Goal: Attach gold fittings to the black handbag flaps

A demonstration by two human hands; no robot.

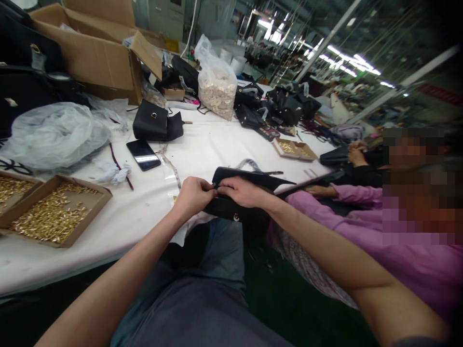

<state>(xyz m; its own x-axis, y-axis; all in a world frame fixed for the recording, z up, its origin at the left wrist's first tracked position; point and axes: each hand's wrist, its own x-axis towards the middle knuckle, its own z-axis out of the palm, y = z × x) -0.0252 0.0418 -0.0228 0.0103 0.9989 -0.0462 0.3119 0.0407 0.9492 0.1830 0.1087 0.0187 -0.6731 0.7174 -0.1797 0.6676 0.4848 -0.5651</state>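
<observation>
A black bag (226, 208) with a small round metal fitting on its front lies at the table's near edge, its flap raised behind my hands. My left hand (195, 193) pinches the bag's upper edge with closed fingers. Close beside it, my right hand (239, 191) has its fingers bent over the same edge, gripping the bag. The two hands nearly touch at the fingertips. Whatever small part lies between the fingertips is too small to make out.
Cardboard trays of gold metal pieces (56, 212) stand at the left, near a phone (143, 155) and another black bag (150, 120). More black bags (285, 106) and a small tray (294, 149) lie further back. A person in pink (356, 195) sits close at the right.
</observation>
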